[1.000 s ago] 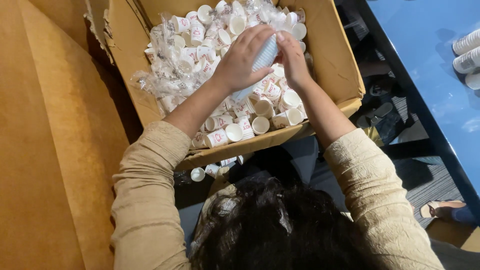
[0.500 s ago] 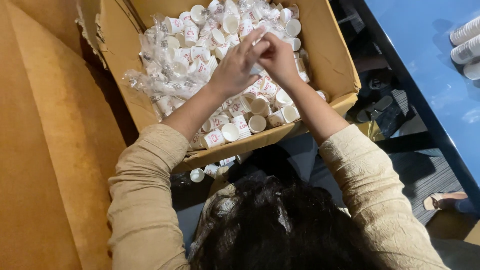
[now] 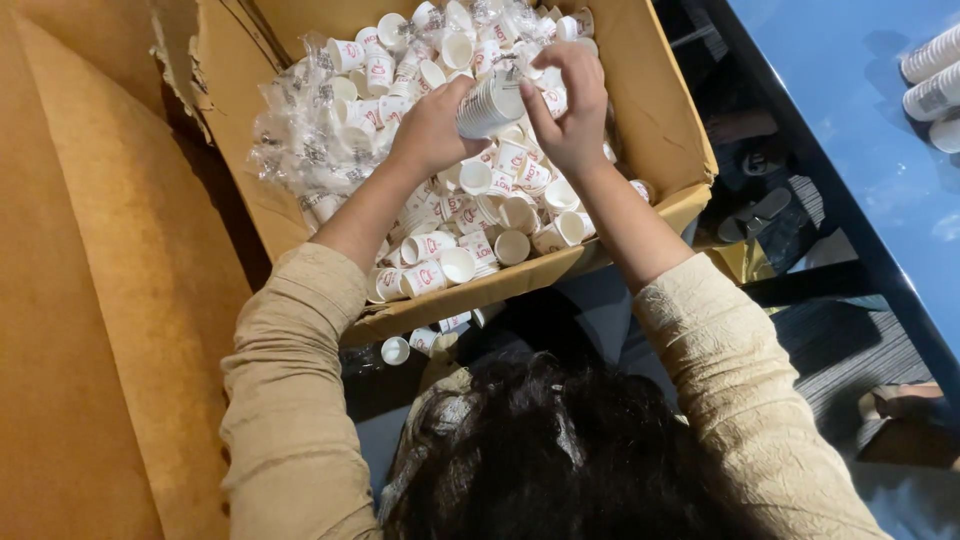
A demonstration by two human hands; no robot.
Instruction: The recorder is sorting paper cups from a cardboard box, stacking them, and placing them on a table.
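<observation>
While the big cardboard box (image 3: 640, 110) lies open and heaped with small white paper cups (image 3: 455, 265), a nested stack of cups (image 3: 490, 103) is held above the heap, near the box's far side. At the left, crumpled clear plastic sleeves (image 3: 300, 130) are piled against the torn box wall, and a few stray cups (image 3: 395, 350) lie on the floor below the near flap. The left hand (image 3: 430, 125) is clenched round the lower end of the stack; the right hand (image 3: 570, 100) is closed on its upper end, fingertips at the rim, where what seems to be a scrap of clear wrapping is pinched, though the view is too small to be sure. The stack would best be kept level and gripped lightly, so that the thin walls are not crushed, and worked over the box, so that anything dropped is caught there. At the far right, more stacked cups (image 3: 930, 75) rest on a blue bench (image 3: 850, 130).
</observation>
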